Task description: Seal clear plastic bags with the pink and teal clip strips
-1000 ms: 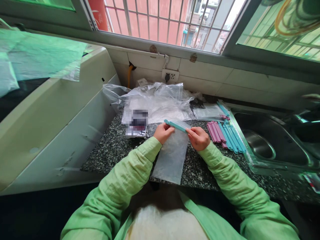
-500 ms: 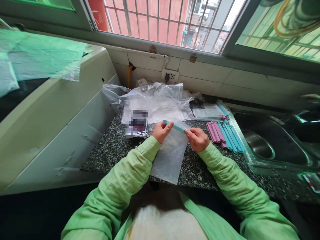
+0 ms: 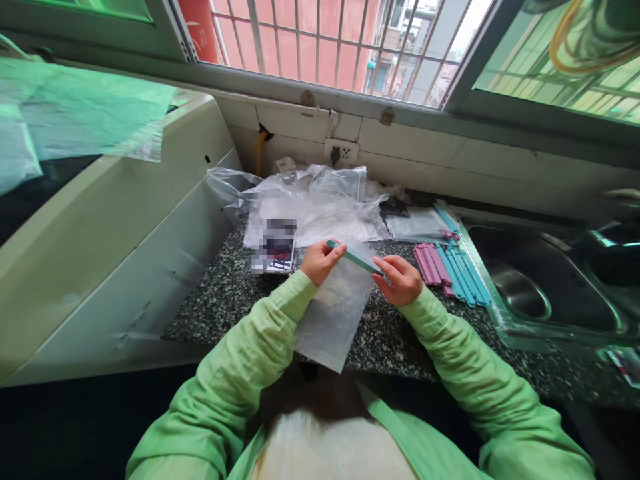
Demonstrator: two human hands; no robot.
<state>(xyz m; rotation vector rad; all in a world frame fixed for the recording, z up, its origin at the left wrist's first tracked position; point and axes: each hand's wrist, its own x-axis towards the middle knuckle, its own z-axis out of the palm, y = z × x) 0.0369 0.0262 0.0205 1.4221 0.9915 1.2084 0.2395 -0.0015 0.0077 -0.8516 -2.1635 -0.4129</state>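
Both hands, left hand [image 3: 317, 261] and right hand [image 3: 400, 280], still pinch the teal clip [image 3: 354, 257] on the bag [image 3: 335, 312], now tilted further left beside the sink [image 3: 530, 280].

Blurred card [image 3: 275, 245] (print unreadable); sink [image 3: 550, 293] cut off right.

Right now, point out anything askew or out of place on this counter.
The clear bag hangs past the counter edge, tilted, both hands on its teal clip. Loose plastic wrap lies crumpled behind. Nothing spilled or damaged.
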